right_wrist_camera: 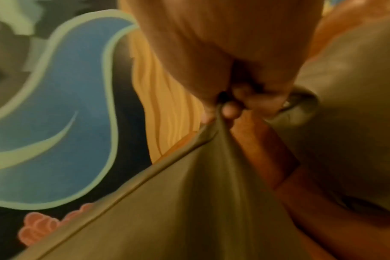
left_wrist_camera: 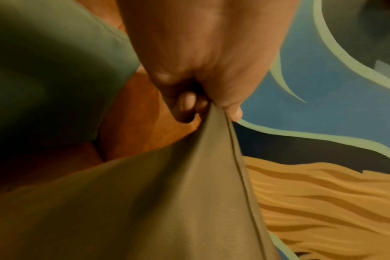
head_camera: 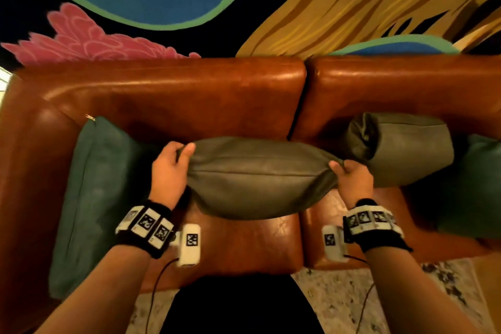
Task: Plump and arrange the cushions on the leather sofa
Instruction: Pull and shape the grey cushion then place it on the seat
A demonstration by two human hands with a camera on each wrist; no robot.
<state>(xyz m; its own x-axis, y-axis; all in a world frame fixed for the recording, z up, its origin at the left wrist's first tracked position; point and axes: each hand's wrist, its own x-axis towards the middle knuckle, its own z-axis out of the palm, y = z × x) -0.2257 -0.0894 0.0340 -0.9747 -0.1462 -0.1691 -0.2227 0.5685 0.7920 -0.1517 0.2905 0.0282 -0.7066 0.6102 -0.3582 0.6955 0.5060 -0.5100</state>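
Note:
I hold a grey leather cushion [head_camera: 254,179] above the seat of the brown leather sofa [head_camera: 168,97]. My left hand [head_camera: 173,163] pinches its left corner, and my right hand [head_camera: 349,173] pinches its right corner. The left wrist view shows thumb and fingers [left_wrist_camera: 187,103] clamped on the cushion [left_wrist_camera: 167,202] at its seam. The right wrist view shows the same kind of pinch [right_wrist_camera: 225,107] on the cushion [right_wrist_camera: 189,202]. A second grey cushion [head_camera: 401,149] leans on the backrest at the right. A teal cushion [head_camera: 92,198] stands against the left armrest.
Another teal cushion [head_camera: 471,184] lies at the sofa's right edge. A painted wall with blue, pink and golden shapes [head_camera: 352,3] rises behind the backrest. A speckled floor [head_camera: 339,304] runs along the sofa's front.

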